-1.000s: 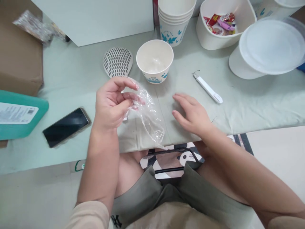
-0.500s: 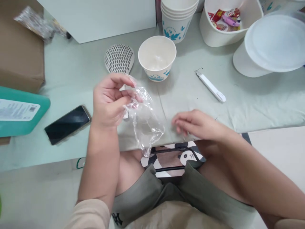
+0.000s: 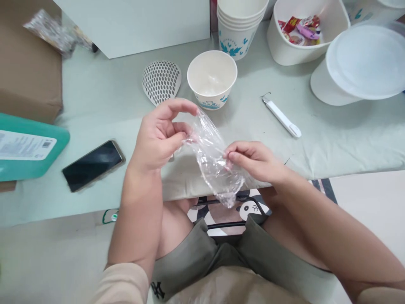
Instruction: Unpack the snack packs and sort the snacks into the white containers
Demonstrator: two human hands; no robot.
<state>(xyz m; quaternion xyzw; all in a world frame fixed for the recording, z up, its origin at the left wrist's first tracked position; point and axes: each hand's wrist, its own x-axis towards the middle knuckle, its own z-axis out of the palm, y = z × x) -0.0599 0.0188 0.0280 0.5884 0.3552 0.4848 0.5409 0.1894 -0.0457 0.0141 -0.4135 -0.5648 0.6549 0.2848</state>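
Note:
A thin, clear plastic bag hangs crumpled between my two hands, above the table's front edge. My left hand grips its upper left part, thumb and fingers curled on the film. On the other side my right hand pinches the bag between thumb and forefinger. Just beyond the bag stands a white paper bowl with blue print, upright. A perforated grey-white scoop lies behind my left hand, which hides its lower part.
A white utility knife lies to the right. A phone and a green container are at left. Stacked paper bowls, a white bin with wrapped sweets and a lidded tub stand at the back.
My right hand has closed on the bag, which it was apart from before. My left hand has shifted slightly right, and the bag now stretches toward the right.

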